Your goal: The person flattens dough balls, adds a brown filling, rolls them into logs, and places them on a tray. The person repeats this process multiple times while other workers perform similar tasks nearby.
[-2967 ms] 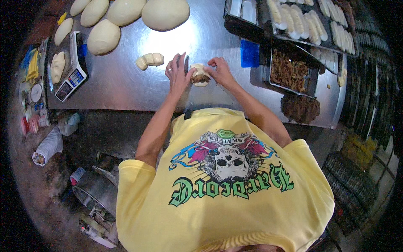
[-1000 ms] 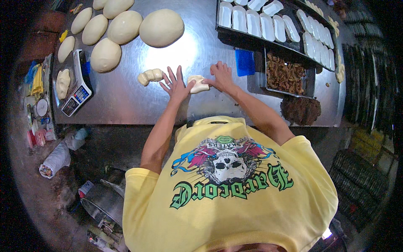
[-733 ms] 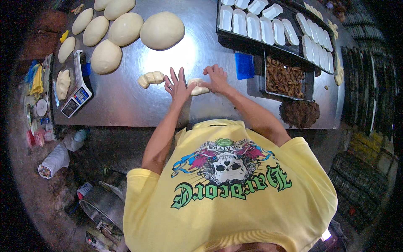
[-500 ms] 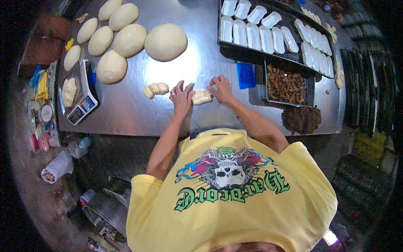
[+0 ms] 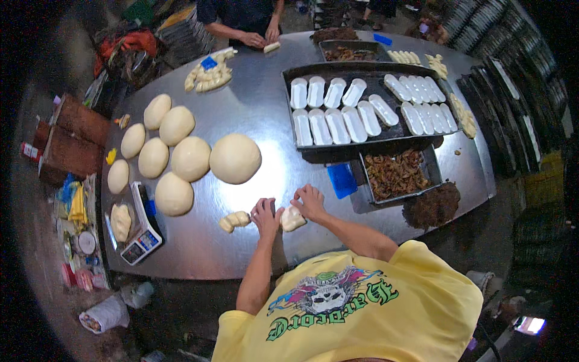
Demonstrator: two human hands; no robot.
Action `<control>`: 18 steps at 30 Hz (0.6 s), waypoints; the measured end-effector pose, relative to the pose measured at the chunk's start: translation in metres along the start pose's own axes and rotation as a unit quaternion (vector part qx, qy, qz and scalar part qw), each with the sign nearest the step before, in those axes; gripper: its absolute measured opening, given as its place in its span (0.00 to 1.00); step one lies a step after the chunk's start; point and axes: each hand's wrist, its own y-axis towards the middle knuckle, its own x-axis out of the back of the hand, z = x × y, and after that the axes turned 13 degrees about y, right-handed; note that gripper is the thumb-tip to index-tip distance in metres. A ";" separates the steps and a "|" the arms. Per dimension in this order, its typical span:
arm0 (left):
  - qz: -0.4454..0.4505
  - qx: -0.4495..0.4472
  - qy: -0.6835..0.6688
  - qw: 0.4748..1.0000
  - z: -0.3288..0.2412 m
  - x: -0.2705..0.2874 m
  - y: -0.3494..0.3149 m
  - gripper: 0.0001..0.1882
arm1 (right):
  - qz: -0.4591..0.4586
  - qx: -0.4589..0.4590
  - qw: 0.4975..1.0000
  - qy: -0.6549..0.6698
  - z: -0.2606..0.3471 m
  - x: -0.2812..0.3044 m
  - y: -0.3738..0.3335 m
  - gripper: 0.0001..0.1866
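A small pale piece of dough (image 5: 294, 219) lies on the metal table, right in front of me. Bent fingers of my left hand (image 5: 265, 217) grip its left side, the thumb against it. At its far right edge, my right hand (image 5: 310, 203) presses with curled fingertips. The dough looks short and folded; whether anything is inside it cannot be seen. Just left of my left hand rests a row of small dough lumps (image 5: 234, 221) stuck together.
Large dough balls (image 5: 235, 158) and a digital scale (image 5: 143, 241) stand left. A black tray (image 5: 344, 143) of white paper cups, a blue scraper (image 5: 342, 180), a pan (image 5: 399, 198) of shredded brown filling and a dark brown mound (image 5: 432, 205) lie right. A co-worker's hands (image 5: 259, 40) handle dough opposite.
My view has tipped upward, bringing the table's far side and a co-worker into sight. The dough between my hands looks shorter, and my right hand has come closer to my left.
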 end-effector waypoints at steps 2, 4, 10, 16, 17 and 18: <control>-0.031 -0.029 0.033 0.999 0.014 -0.021 -0.002 0.28 | 0.000 -0.019 0.999 -0.028 0.014 0.001 0.001 0.25; -0.031 -0.029 0.036 0.998 0.009 -0.018 -0.002 0.29 | 0.013 0.014 0.998 -0.054 0.010 0.001 0.000 0.27; -0.062 -0.076 0.082 0.992 0.049 -0.038 0.001 0.28 | -0.001 0.017 1.000 -0.017 -0.019 -0.024 0.018 0.27; -0.079 -0.109 0.110 0.985 0.030 -0.003 -0.014 0.30 | 0.000 0.005 0.997 -0.076 -0.030 0.026 0.003 0.24; -0.068 -0.097 0.072 0.990 0.036 -0.004 -0.020 0.29 | 0.049 0.045 0.995 -0.076 -0.026 0.027 -0.005 0.23; -0.068 -0.090 0.028 0.993 0.034 -0.006 -0.014 0.28 | 0.089 0.087 0.989 -0.082 -0.024 0.034 -0.002 0.22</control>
